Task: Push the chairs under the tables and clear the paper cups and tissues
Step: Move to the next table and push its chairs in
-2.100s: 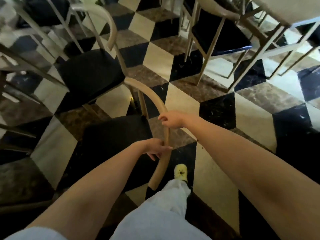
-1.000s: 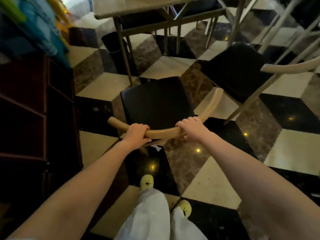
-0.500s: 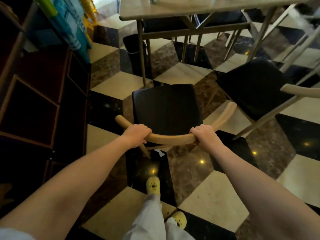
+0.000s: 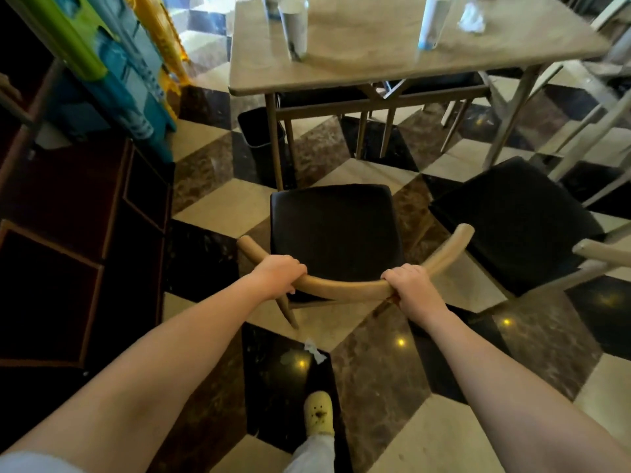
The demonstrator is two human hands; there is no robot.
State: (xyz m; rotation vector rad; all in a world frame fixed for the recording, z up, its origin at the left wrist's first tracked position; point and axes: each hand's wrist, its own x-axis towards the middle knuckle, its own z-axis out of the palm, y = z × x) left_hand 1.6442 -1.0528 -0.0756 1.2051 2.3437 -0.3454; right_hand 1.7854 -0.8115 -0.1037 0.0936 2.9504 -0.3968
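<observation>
A chair with a black seat (image 4: pixel 336 233) and a curved wooden backrest (image 4: pixel 345 287) stands on the floor in front of me, facing a beige table (image 4: pixel 375 59). My left hand (image 4: pixel 278 276) grips the left part of the backrest and my right hand (image 4: pixel 411 290) grips the right part. The seat's front edge is just short of the table's near edge. On the table stand paper cups (image 4: pixel 295 29) (image 4: pixel 432 25) and a crumpled tissue (image 4: pixel 473 18). A small scrap of tissue (image 4: pixel 314 350) lies on the floor behind the chair.
A second black-seated chair (image 4: pixel 515 220) stands to the right, pulled out from the table. A dark bin (image 4: pixel 261 133) sits by the table's left leg. Dark wooden shelving (image 4: pixel 85 233) and colourful items (image 4: pixel 119 63) line the left side. My yellow slipper (image 4: pixel 317 414) is below.
I have turned the chair from sideways to facing the table and moved it forward. The table with its cups has come fully into view. Both hands keep their grip.
</observation>
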